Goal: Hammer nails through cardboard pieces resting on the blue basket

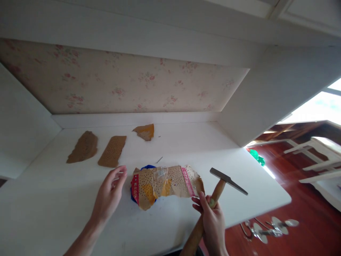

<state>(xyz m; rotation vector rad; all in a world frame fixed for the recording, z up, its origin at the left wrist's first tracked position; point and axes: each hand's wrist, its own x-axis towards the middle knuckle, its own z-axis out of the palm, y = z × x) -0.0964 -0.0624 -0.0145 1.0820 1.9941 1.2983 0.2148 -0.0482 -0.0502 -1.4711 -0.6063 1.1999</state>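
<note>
My right hand (211,218) is wrapped round the wooden handle of a hammer (225,179), its dark metal head raised just right of a perforated cardboard piece (166,183) with red, pink and yellow print. That piece lies on the white tabletop (53,199) over something blue (147,167). My left hand (110,193) hovers at the piece's left end, fingers curved and apart, holding nothing.
Three brown cardboard scraps lie further back: a plain one (83,147), a perforated one (112,151) and an orange-brown one (145,131). A small nail (159,159) lies behind the printed piece. Off the table's right edge is red wooden floor with metal spoons (269,227), a green object (257,156) and white furniture (314,160).
</note>
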